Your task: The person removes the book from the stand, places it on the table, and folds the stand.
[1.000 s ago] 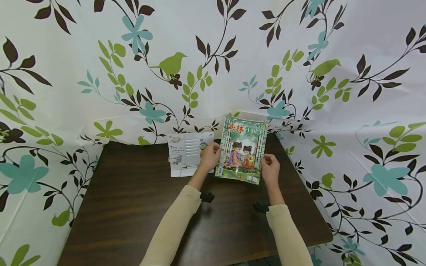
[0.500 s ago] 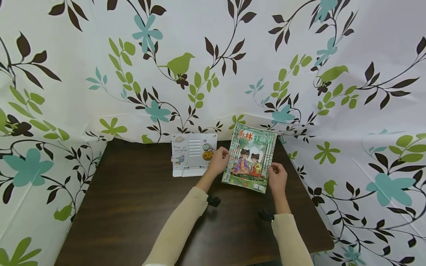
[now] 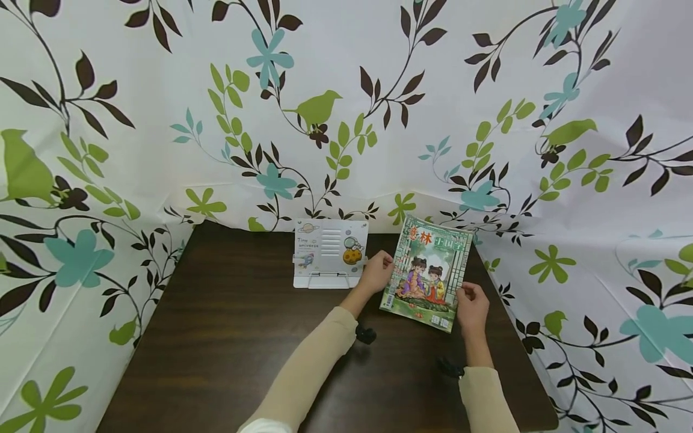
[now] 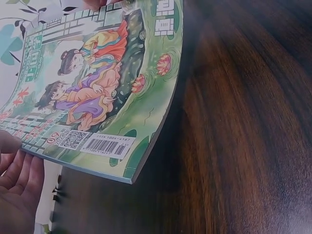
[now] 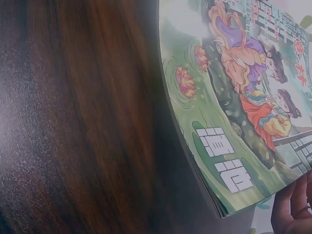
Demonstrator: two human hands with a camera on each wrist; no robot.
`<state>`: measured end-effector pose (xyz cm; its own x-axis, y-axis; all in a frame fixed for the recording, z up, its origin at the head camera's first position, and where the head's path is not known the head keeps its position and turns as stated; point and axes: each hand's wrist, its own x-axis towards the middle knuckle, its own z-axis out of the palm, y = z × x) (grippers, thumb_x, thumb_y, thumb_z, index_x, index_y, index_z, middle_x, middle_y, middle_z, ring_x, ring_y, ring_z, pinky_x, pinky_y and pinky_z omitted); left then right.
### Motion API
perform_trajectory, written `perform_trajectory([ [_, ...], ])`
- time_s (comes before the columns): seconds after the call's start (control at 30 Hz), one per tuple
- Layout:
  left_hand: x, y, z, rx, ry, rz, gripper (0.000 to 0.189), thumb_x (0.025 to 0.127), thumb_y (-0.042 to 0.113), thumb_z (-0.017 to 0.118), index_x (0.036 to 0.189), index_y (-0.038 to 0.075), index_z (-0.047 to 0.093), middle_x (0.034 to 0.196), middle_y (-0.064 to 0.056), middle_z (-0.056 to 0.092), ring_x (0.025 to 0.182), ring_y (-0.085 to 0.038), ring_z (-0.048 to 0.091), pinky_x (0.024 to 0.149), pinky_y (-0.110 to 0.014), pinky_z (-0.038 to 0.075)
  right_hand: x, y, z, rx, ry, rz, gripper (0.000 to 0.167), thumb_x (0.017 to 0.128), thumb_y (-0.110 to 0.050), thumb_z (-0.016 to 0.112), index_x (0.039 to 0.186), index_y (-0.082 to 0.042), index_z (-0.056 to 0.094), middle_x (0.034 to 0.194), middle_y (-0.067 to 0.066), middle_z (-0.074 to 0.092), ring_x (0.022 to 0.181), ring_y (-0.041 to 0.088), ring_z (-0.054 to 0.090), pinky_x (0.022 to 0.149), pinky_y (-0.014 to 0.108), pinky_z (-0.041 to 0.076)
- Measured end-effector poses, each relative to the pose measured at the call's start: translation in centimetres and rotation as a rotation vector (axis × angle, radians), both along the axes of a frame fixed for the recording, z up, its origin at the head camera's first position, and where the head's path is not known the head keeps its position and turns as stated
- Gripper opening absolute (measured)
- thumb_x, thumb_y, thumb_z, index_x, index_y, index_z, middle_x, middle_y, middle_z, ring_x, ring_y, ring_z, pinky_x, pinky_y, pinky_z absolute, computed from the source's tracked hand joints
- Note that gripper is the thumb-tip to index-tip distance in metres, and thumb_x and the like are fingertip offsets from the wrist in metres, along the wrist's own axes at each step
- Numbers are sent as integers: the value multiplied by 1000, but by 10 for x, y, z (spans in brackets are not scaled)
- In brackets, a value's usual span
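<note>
Dark wood grain stretches over the tabletop (image 3: 233,355), backed by a white wall covering (image 3: 379,36) printed with leaves and birds, and right of centre we have a magazine (image 3: 428,276), cover facing up at the person. Two illustrated children sit by green water under big red characters, and the cover slants a little clockwise. From the left wrist, its lower edge looks raised clear of the wood, with a barcode by the corner. On its left edge, the left hand (image 3: 377,272) pinches, thumb on the cover, fingers underneath. Opposite, the right hand (image 3: 473,307) pinches the other edge, lower down and closer to the person, fingers curled; from the right wrist, that hand sits partly out of shot. Just past the left hand stands a white stand (image 3: 327,249), marked "Tiny universe", with slots, planets and a wire rest at its foot, close to the far edge. Back along the arms: black devices at both wrists, then cream sleeves (image 3: 311,367) running to the bottom of the head view.
</note>
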<state>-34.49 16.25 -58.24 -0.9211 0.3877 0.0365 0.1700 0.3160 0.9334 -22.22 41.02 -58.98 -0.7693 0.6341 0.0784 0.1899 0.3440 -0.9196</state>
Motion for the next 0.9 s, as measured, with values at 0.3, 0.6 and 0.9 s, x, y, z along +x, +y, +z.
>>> perform_trajectory([
  [0.3, -1, 5, -2, -30, -18, 23, 15, 112, 18, 57, 119, 8, 64, 116, -10, 71, 106, -23, 70, 85, -37, 58, -1, 3, -10, -6, -32, -15, 31, 108, -10, 57, 135, 4, 64, 115, 7, 60, 96, 7, 51, 74, 15, 43],
  [0.6, 5, 13, -7, -41, -63, 53, 14, 111, 19, 57, 116, 9, 65, 113, -10, 71, 93, -19, 67, 79, -36, 56, 4, 5, -16, -3, -83, 3, 34, 109, -14, 56, 137, 4, 63, 113, 7, 61, 94, 6, 52, 73, 15, 43],
  [0.9, 8, 21, -12, -41, -93, 29, 12, 110, 19, 60, 114, 9, 65, 112, -9, 71, 92, -18, 67, 79, -35, 56, 8, 19, -17, -1, -154, 5, 37, 111, -19, 54, 141, 1, 62, 130, 20, 61, 103, 15, 54, 71, 16, 44],
])
